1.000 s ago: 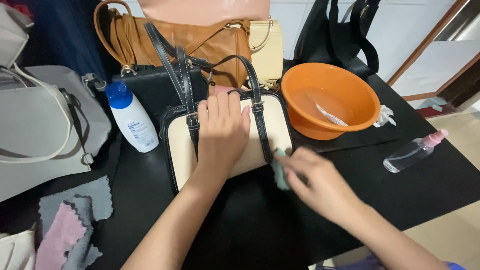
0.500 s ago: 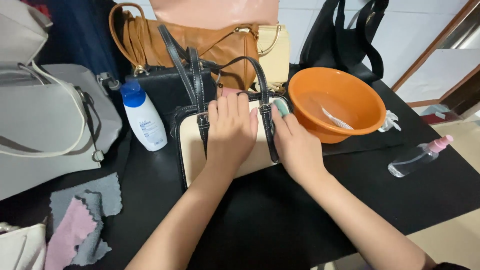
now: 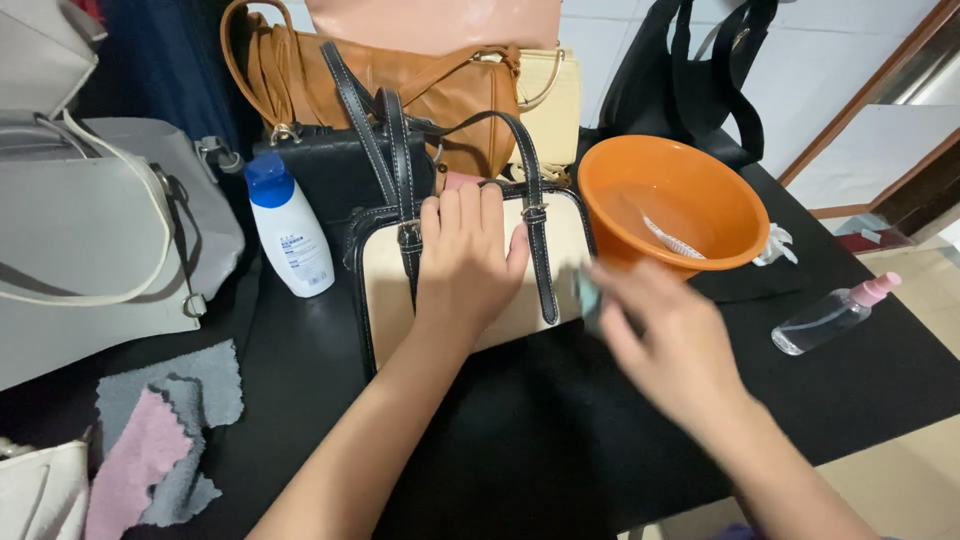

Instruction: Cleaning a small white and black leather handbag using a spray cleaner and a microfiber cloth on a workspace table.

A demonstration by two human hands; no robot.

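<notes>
My left hand (image 3: 462, 262) lies flat, palm down and fingers spread, on the cream handbag with black trim (image 3: 470, 275), pressing on it rather than gripping it. The bag lies on its side in the middle of the black table (image 3: 520, 440), its black handles (image 3: 400, 130) arching up toward the far side. My right hand (image 3: 665, 345) hovers just off the bag's right edge, blurred, with its fingers curled around a small teal cloth (image 3: 586, 292) that peeks out at the fingertips; how firmly I pinch it I cannot tell through the blur. Just beyond that hand stands an orange plastic basin (image 3: 690, 185) with a pale brush-like thing (image 3: 675, 240) lying inside. To the right, well apart from the bag, a clear spray bottle with a pink cap (image 3: 835, 315) lies on its side. Left of the bag stands a white bottle with a blue cap (image 3: 290, 235), upright and near the bag's corner. On the far side sit a black bag (image 3: 320, 175), a brown leather bag (image 3: 420, 85) and a pale yellow one (image 3: 552, 100). A large grey bag (image 3: 100, 250) fills the left edge, and grey and pink cloths (image 3: 160, 430) lie near me on the left.
</notes>
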